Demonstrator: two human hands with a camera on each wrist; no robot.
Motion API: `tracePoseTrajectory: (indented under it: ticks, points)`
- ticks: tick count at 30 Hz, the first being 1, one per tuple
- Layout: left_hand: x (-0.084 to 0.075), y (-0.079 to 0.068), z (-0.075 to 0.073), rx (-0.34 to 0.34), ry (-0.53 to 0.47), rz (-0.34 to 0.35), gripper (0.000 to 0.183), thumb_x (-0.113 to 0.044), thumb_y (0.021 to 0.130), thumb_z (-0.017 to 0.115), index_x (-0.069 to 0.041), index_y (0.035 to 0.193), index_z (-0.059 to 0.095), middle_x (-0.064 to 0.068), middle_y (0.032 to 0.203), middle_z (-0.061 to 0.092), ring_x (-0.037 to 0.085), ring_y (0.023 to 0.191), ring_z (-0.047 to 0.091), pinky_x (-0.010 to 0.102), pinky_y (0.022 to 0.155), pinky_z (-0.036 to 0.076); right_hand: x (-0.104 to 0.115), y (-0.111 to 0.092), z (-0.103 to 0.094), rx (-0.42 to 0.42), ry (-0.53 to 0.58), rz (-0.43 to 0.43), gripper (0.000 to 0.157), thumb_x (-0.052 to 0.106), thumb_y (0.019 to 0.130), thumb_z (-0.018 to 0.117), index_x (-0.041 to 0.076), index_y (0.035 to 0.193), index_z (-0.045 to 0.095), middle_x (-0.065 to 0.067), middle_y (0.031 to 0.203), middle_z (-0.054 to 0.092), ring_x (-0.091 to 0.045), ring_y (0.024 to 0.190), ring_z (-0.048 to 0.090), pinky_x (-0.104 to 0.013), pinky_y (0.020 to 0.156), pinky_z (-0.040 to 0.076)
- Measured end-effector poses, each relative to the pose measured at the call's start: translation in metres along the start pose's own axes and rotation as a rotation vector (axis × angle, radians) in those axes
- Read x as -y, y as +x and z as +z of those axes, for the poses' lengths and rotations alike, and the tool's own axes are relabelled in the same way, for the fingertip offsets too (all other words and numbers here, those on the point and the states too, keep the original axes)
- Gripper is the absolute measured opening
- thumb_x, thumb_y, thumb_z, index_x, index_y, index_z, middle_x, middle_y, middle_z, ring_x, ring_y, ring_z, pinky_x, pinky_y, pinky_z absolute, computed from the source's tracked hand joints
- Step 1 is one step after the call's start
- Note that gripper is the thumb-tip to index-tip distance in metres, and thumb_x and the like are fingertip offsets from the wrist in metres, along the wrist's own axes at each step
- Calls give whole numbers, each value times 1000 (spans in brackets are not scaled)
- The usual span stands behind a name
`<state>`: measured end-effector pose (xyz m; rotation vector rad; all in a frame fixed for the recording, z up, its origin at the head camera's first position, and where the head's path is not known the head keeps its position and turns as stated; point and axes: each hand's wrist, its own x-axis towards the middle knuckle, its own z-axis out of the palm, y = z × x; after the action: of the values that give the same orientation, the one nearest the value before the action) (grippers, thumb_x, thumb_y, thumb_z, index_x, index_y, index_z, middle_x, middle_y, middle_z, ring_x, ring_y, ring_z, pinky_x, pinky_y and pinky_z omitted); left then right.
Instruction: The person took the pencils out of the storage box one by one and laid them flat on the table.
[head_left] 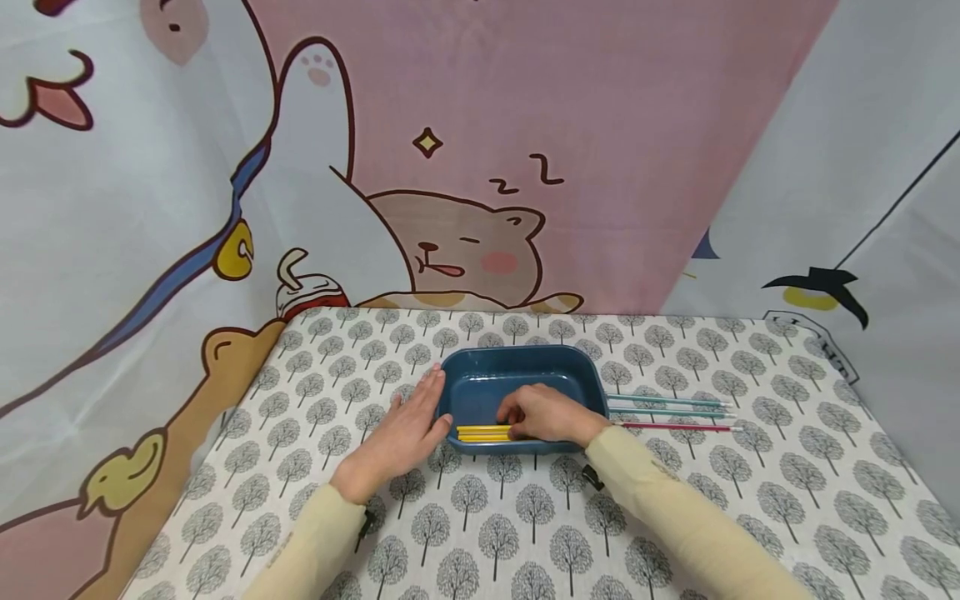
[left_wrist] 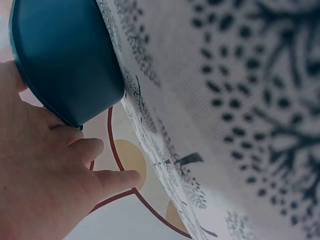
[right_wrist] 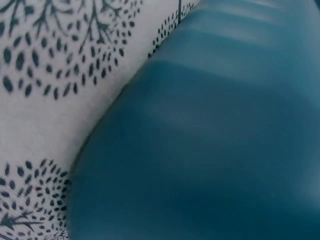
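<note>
In the head view a deep blue rectangular dish (head_left: 525, 357) with rounded corners stands on the table. Several slim yellow sticks (head_left: 480, 433) lie side by side along its near wall. My right hand (head_left: 547, 414) reaches into the dish, its curled fingers gripping the sticks toward their right part, which it hides. My left hand (head_left: 405, 433) rests against the dish's left rim with fingers extended. The left wrist view shows those fingers (left_wrist: 87, 149) at the rim of the blue dish (left_wrist: 70, 55). Only the outer wall of the dish (right_wrist: 210, 140) fills the right wrist view, blurred.
Right of the dish lie two teal sticks (head_left: 671, 411) and a dark pink stick (head_left: 678, 427), all with pale ends. A white cloth (head_left: 517, 508) printed with trees covers the table. Cartoon-printed curtains (head_left: 600, 150) hang behind and at the sides.
</note>
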<state>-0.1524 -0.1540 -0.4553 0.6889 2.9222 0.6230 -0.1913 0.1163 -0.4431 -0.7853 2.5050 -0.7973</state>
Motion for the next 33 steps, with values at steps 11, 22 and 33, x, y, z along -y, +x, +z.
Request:
tracePoseTrajectory:
  ticks: [11,22,33]
  points:
    - [0,1,0,0,8,5,72,-38,111,41,-5,166,8,9,173,5,30,158,14,70,120,18,0,3,0,11,-33,14,13,8,92,79,14,103,80,10,88,71,-7,80,63,-34,77,56]
    - [0,1,0,3,18,1,72,-39,111,41,-5,166,7,9,173,4,31,158,15,69,120,19,-2,4,2,-3,-29,5,11,9,89,82,17,95,77,12,82,67,-8,76,61,-34,76,54]
    - [0,2,1,-6,21,2,72,-39,111,41,-4,166,9,11,173,7,31,158,15,70,119,20,-5,3,3,-29,6,-3,12,5,92,75,17,92,76,11,80,69,-9,73,61,-34,74,54]
